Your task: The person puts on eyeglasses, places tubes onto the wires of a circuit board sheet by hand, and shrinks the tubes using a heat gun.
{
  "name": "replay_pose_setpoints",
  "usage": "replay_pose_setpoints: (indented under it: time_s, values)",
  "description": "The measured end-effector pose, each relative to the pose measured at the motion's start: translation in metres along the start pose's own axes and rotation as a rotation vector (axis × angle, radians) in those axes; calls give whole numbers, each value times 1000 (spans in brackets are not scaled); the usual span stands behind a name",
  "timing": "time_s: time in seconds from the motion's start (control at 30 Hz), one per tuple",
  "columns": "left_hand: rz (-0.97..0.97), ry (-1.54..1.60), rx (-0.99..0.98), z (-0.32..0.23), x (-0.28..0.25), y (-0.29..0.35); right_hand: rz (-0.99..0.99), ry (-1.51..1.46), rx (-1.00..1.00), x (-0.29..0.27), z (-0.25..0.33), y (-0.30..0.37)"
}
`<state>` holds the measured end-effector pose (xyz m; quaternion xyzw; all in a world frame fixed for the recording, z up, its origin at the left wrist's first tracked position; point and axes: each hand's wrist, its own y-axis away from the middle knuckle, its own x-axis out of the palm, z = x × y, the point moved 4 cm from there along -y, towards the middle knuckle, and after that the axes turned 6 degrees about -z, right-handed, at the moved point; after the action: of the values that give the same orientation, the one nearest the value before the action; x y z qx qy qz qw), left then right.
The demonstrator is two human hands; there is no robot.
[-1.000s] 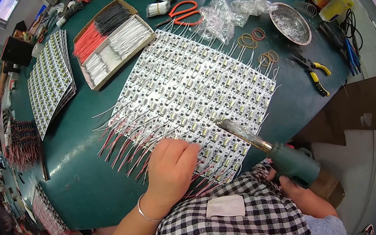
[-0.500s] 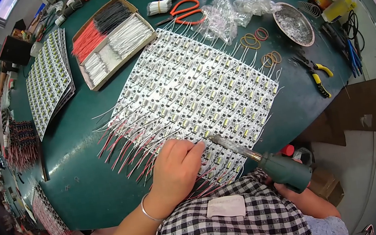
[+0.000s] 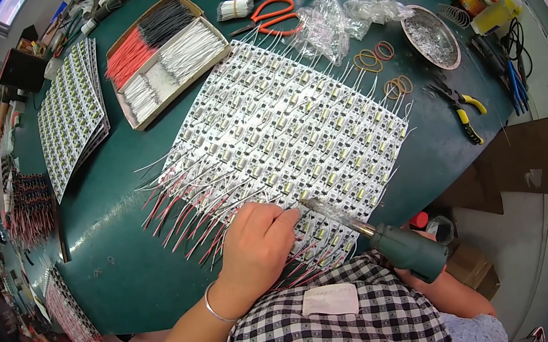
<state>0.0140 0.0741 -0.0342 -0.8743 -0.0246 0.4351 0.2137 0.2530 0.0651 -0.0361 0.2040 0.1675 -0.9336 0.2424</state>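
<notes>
A white panel of small circuit boards (image 3: pixel 295 123) lies on the table before me, with red and white wires hanging from its near-left edge. My left hand (image 3: pixel 259 245) rests on the panel's near part, fingers closed in a pinch; what they hold is hidden. From the lower right, my right hand (image 3: pixel 409 280) grips the dark green handle of a soldering iron (image 3: pixel 410 251), which covers most of the fingers. The iron's tip is at the panel, just beyond my left thumb and finger. Whether it touches cannot be told.
On the left stand a box of cut wires (image 3: pixel 163 61) and stacked board panels (image 3: pixel 71 114). Beyond the panel lie orange-handled scissors (image 3: pixel 274 17), a plastic bag (image 3: pixel 324 26) and rubber bands (image 3: pixel 367 60). A metal bowl (image 3: pixel 431 36) and yellow-black pliers (image 3: pixel 461 112) are on the right.
The soldering iron's tip has shifted slightly left and its handle has come a little left with my right hand. My left hand stays nearly in place.
</notes>
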Motion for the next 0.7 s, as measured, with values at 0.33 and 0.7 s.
replay_pose_setpoints:
  time_s: [0.33, 0.7]
  values:
    - [19, -2, -10, -3, 0, -2, -15, 173, 86, 12, -39, 42]
    - [21, -10, -14, -3, 0, 0, -117, 54, 273, -1, -20, 23]
